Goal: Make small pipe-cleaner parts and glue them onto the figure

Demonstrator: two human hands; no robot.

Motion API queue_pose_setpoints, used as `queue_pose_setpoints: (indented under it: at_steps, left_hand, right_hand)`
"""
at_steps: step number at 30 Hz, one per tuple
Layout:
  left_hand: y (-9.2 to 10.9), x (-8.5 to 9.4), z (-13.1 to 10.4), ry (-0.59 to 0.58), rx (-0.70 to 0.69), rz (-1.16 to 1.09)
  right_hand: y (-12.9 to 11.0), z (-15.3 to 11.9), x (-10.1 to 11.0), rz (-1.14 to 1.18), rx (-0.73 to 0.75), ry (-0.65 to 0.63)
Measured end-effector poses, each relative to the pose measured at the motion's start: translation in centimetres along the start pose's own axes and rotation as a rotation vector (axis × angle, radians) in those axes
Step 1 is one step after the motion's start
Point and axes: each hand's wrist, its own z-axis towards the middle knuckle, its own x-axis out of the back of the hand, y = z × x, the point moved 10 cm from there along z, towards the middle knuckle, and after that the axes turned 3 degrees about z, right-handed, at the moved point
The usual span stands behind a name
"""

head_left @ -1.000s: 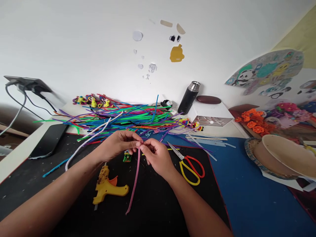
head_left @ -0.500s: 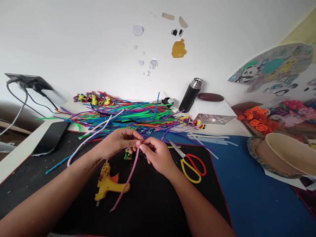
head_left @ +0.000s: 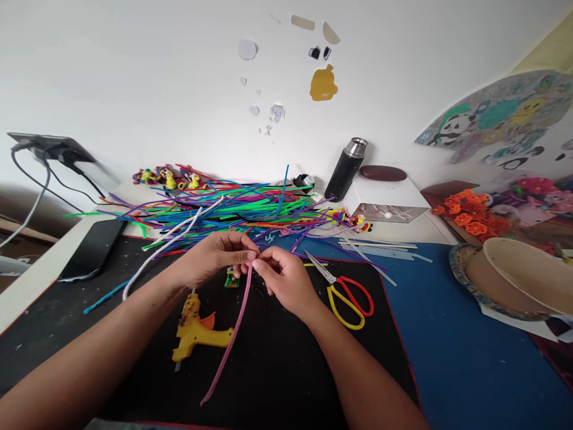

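A pink pipe cleaner hangs down from between my fingertips, its loose end curving to the lower left over the black mat. My left hand pinches its upper end from the left. From the right, my right hand grips it at the same spot, thumb and forefinger together. The very top of the pipe cleaner is hidden by my fingers. Below my left wrist lies a yellow glue gun, close to the hanging strand. Scissors with one red and one yellow handle rest right of my right hand.
A heap of coloured pipe cleaners spreads along the back. Behind it stand a black thermos and a white box. A phone lies at left, glue sticks at right, and a bowl at far right.
The loose end of the pink pipe cleaner hangs slightly lower. Both hands stay together at almost the same place, still pinching it. The view has tilted very slightly.
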Motion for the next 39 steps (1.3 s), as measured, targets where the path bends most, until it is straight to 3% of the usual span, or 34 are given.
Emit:
queue_pose_setpoints:
  at_steps: [8,27,39]
  left_hand:
    - [0.1,0.2,-0.1,0.008,0.017,-0.017]
    - [-0.1,1.2,-0.2,0.147,0.025,-0.115]
    - [-0.1,0.7,-0.3,0.126,0.005,-0.111]
  right_hand:
    - [-0.2,-0.1,0.0,0.036,-0.019,-0.005]
    - [0.0,0.0,-0.7,0.109,-0.031,-0.044]
    - [0.0,0.0,-0.8,0.127,-0.034,-0.047]
